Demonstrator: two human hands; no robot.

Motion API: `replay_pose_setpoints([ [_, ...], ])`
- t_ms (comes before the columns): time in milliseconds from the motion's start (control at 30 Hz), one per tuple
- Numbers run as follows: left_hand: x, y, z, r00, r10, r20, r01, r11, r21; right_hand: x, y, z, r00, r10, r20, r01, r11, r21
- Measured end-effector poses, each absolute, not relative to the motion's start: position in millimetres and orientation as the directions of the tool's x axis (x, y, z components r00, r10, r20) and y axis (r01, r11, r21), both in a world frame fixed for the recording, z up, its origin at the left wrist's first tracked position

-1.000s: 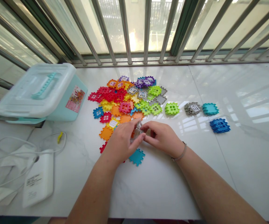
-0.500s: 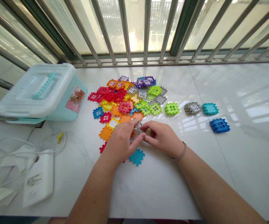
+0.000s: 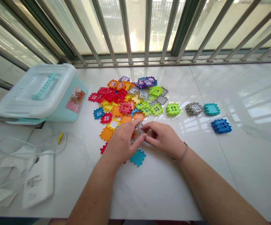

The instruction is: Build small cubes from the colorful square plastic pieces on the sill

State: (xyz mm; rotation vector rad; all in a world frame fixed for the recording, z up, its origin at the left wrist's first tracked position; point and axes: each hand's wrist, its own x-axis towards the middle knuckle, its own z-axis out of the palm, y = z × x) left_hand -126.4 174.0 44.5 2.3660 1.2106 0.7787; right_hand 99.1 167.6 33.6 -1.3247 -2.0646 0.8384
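Grey notched plastic (image 3: 140, 127) between your hands, count unclear, near side of mixed-colour pile (image 3: 126, 107)
Left hand (image 3: 123, 140), right hand (image 3: 165, 137): fingers narrowed, pinching it, contact partly hidden
Step in hand, judged: aligning or fitting grey pieces
Next move probably calls for steady pinch, edges squared; grey stack (image 3: 193, 109) sits rightward between lime stack (image 3: 173, 109) and teal stack (image 3: 212, 109)

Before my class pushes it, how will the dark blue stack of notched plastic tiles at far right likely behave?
The stack may slide readily, since the glossy white surface shows reflections. It could shift apart, as its edges look uneven. The top tile is probably light: it looks thin, with window openings.
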Motion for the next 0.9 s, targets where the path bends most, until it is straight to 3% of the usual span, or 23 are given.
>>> replay_pose_setpoints([
  [900, -126.9, 173.9, 43.3, 0.479, 0.836, 0.267, 0.626, -0.539, 0.563, 98.1, 167.6, 34.3, -0.371, 0.923, 0.106, 0.595, 0.324, -0.736],
])
